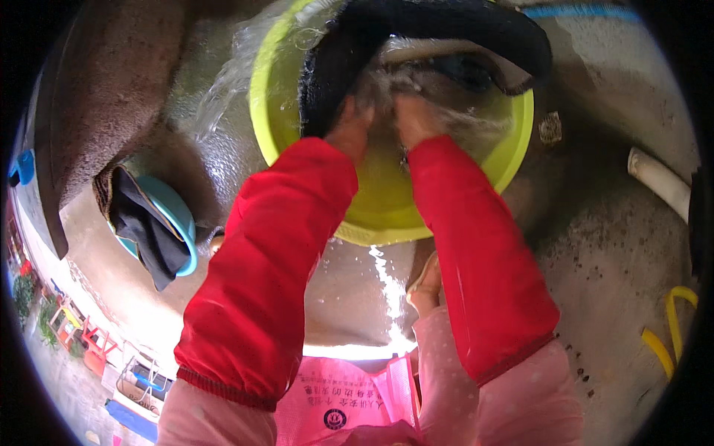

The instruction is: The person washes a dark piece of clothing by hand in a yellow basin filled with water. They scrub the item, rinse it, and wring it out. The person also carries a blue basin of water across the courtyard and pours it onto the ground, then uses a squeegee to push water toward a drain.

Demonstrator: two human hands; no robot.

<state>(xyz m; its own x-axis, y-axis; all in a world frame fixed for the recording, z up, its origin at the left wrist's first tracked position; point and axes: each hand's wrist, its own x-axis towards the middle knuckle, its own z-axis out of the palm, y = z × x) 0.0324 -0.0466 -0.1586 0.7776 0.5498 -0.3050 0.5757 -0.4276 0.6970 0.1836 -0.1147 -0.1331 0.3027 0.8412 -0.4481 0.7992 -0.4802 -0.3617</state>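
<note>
A large yellow-green basin holds water, with splashes in the air and over its left rim. A long black piece of thick fabric, like a mat, curves through it and hangs over the far right rim. My left hand is down in the basin against the mat's left part. To its right is my right hand, low in the splashing water below the mat's bend. Splash and blur hide the fingers of both hands, so any grip cannot be made out. Red sleeve covers wrap both forearms.
On the wet floor at left stands a small light-blue basin with a folded dark grey mat in it. A pale pipe and a yellow strap-like loop lie at right. Small stools stand at lower left.
</note>
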